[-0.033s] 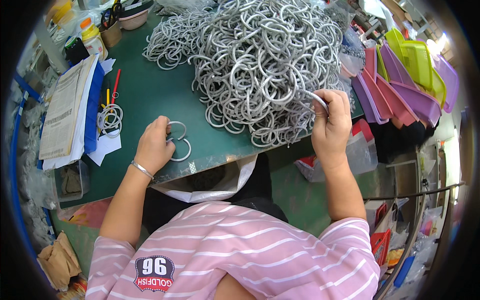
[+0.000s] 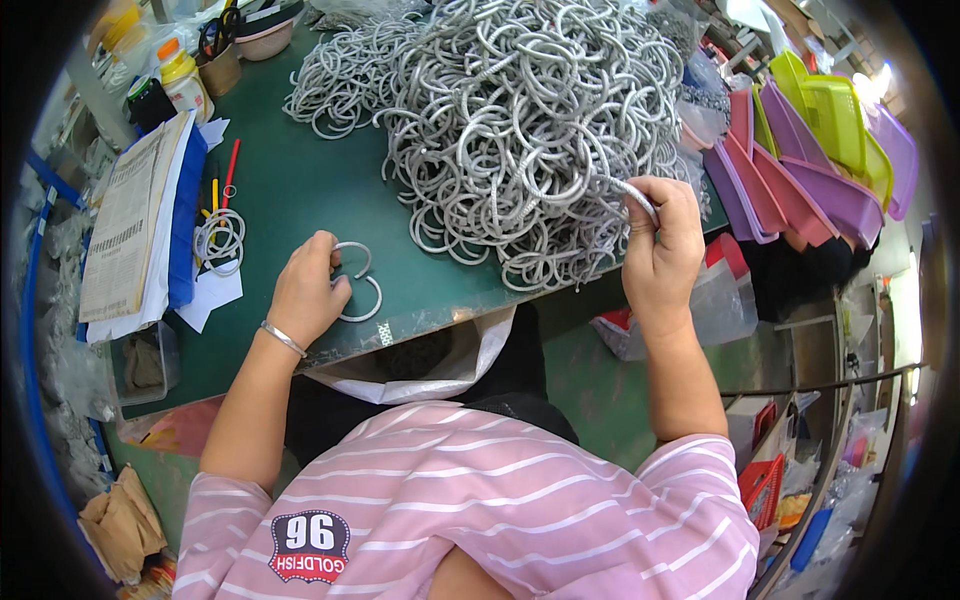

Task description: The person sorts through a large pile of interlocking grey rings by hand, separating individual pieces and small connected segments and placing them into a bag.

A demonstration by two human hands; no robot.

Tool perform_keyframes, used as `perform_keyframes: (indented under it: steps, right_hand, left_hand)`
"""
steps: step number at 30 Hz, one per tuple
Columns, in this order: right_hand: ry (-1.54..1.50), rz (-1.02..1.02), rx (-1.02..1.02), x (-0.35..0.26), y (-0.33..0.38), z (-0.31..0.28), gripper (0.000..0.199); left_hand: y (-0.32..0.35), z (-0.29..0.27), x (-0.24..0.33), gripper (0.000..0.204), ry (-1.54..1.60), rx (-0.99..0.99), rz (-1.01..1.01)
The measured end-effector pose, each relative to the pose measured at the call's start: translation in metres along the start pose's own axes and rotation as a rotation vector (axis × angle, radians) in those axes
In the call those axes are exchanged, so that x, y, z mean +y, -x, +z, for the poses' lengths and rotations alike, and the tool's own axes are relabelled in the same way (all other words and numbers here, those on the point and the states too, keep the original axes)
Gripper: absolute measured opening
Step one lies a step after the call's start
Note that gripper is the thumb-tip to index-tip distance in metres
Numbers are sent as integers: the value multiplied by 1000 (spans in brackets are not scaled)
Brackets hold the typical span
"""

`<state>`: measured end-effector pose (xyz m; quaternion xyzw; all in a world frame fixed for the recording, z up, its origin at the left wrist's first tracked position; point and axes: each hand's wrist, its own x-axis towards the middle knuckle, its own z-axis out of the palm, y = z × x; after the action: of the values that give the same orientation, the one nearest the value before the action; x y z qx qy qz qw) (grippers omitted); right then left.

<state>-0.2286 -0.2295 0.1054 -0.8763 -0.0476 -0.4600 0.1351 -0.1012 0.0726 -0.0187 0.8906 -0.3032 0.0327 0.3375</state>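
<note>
Green tabletop: large heap of grey metal rings covering its far right part, a smaller spread of the same rings at the heap's left.

Left hand: fingers curled over two open grey rings lying flat near the tabletop's front edge; touching them, grip closed loosely.

Right hand: closed around one ring at the heap's near right edge.

Containers: stacked purple and yellow-green trays on edge, right of the tabletop, contents not visible. Plastic bag hanging open below the front edge, contents unclear. Pink bowl at far left; contents cannot be told.

Also: papers at left.
</note>
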Motion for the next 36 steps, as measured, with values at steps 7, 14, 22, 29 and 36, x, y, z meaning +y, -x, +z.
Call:
perform_keyframes:
  steps: [7, 14, 22, 29, 36]
  right_hand:
    - [-115, 70, 75, -18, 35, 23, 14]
    - [109, -152, 193, -27, -28, 30, 20]
    - [-123, 6, 153, -12, -96, 30, 7]
    - [-92, 172, -21, -6, -82, 10, 25]
    - [188, -111, -373, -20, -75, 0, 14]
  left_hand:
    - [-1, -13, 11, 20, -91, -155, 26]
    - [-1, -2, 1, 10, -197, -157, 123]
    - [-2, -10, -9, 7, 20, -16, -110]
    - [2, -17, -3, 10, 716, -37, -517]
    - [-4, -23, 21, 22, 1157, -128, -510]
